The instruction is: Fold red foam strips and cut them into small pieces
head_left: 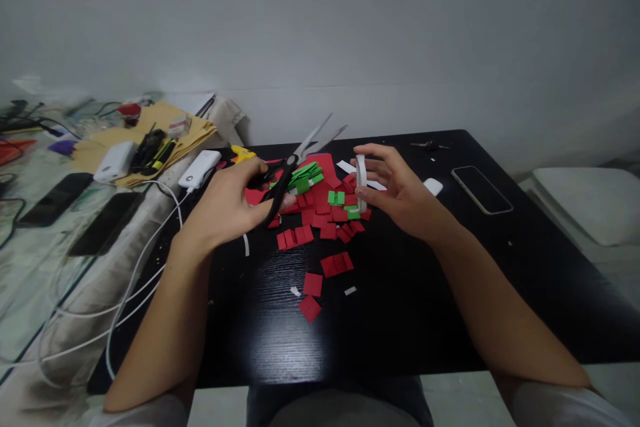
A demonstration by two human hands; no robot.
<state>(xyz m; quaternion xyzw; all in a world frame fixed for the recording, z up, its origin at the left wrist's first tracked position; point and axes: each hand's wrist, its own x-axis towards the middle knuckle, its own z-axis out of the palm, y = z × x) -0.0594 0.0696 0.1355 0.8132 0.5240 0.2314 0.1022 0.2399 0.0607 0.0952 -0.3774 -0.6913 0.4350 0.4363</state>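
Note:
My left hand point(227, 203) is closed round the black handles of a pair of scissors point(285, 183). The scissor blades are spread apart and point up and to the right. Between the thumb and fingers of my right hand point(400, 190) is a narrow white roll of tape point(362, 183), seen nearly edge-on. Below and between the hands lie several folded red paper pieces point(296, 237) and green paper pieces point(336, 198). Behind the scissors is a pile of green paper strips point(307, 177) on red paper sheets point(327, 165).
A phone point(481, 190) and keys point(429, 145) lie on the black table point(400, 320) to the right. At the left are a white power bank point(200, 170) with white cables point(135, 273) and a yellow-handled tool point(243, 153). A cluttered side table point(30, 267) adjoins, and a white chair point(590, 203) stands right.

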